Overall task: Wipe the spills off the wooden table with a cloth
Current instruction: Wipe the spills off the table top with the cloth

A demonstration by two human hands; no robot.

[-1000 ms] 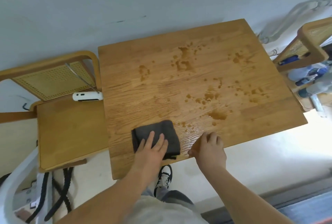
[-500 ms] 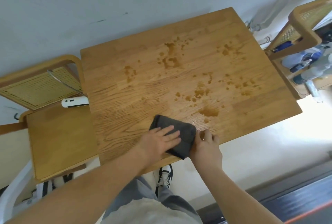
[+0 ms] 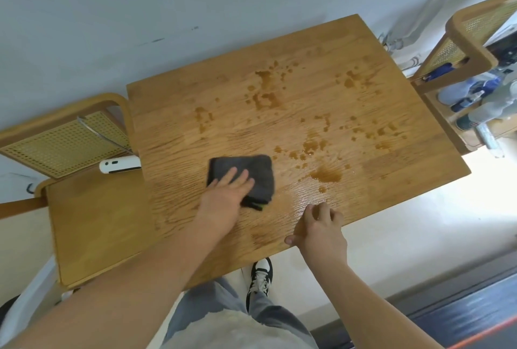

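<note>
Grey cloth [image 3: 251, 172], folded to a near-square pad, flat on the table [image 3: 179, 113] under the left hand [image 3: 223, 206]. Slightly longer left to right than front to back, so the long axis across the left fingers [image 3: 228, 176] rather than along them. Stacked fold edges showing at the near right corner, beside the heel of the hand.

Left fingers straight and spread, pressed flat on the near left part of the cloth, pointing away and a little to the right. Far edge and right part of the cloth bare beyond the fingertips.

Right hand [image 3: 321, 228] apart from the cloth, to its near right, by the near table edge. Right fingers [image 3: 310, 210] loosely bent, tips touching the wood, thumb out to the left, holding nothing.

Brown spills [image 3: 268, 97] scattered well beyond the left fingertips, over the middle and far right of the table. Largest puddle [image 3: 326, 174] just beyond the right fingertips and right of the cloth, not touching it. Wet sheen on the wood between the right fingertips and the cloth.

Wooden chair [image 3: 98, 214] against the left table edge, with a white device [image 3: 120, 165] on its seat. Second chair [image 3: 472, 41] at the far right. Shoe [image 3: 260, 276] on the floor below the near edge, between the forearms.
</note>
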